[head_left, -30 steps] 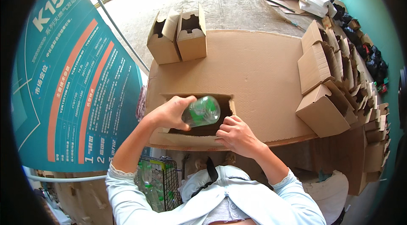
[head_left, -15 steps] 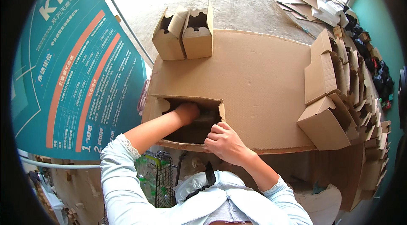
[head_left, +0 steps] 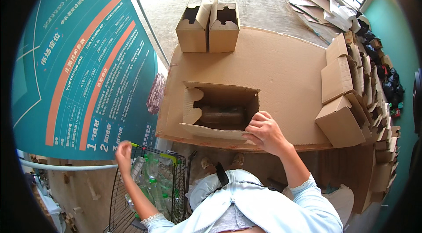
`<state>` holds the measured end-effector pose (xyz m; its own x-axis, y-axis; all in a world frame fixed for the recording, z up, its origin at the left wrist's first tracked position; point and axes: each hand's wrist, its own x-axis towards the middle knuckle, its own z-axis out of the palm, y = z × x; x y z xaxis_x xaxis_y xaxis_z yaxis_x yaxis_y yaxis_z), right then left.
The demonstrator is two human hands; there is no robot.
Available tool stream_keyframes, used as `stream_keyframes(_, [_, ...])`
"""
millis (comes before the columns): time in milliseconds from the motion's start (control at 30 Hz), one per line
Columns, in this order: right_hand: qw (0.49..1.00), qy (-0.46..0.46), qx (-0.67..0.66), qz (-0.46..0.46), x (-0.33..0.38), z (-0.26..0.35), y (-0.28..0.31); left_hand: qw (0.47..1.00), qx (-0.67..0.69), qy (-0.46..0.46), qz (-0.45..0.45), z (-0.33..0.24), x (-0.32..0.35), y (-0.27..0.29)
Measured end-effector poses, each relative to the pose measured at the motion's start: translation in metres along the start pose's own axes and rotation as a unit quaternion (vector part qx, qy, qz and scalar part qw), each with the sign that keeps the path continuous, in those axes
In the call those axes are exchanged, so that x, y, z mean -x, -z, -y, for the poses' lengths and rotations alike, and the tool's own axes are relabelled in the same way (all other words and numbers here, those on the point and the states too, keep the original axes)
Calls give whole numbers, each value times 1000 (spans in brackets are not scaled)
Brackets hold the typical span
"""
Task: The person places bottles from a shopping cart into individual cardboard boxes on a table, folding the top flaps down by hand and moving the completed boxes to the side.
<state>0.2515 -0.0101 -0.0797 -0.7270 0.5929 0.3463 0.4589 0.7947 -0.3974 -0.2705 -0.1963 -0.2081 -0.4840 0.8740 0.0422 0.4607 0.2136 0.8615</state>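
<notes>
An open cardboard box (head_left: 220, 133) stands near the front edge of the table. Inside it, in shadow, lies something clear and bottle-shaped (head_left: 223, 116). My right hand (head_left: 265, 134) is closed on the box's near right corner, fingers wrapped over the rim. Off to the left, my left hand (head_left: 124, 157) is over the rim of a black wire cart (head_left: 115, 189), clear of the box. Its fingers look bent, but their tips are hidden and I cannot tell whether they touch the rim. Clear and green-tinted plastic bottles (head_left: 154, 187) fill the cart.
Two open boxes (head_left: 192, 35) stand at the table's far left corner. Folded and nested cartons (head_left: 337, 121) crowd the right side. A tall teal banner (head_left: 88, 79) rises at the left beside the cardboard-covered table (head_left: 290, 88). Scrap (head_left: 316, 7) lies on the floor beyond.
My left hand has come out of the box and moved down-left to the cart. My right hand stays on the box's corner. The whole view has shifted, with table and boxes now further right.
</notes>
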Motion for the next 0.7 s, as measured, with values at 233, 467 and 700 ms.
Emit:
stream_keyframes(233, [998,-51,22,-5,-2,8,3,821,-434,314,197,225,157,-33])
stream_keyframes(467, [994,-90,58,-22,1,18,0,796,-419,340,273,240,149,-54])
stream_keyframes(700, [992,-108,62,-22,-2,24,-4,843,-297,431,121,244,122,-82])
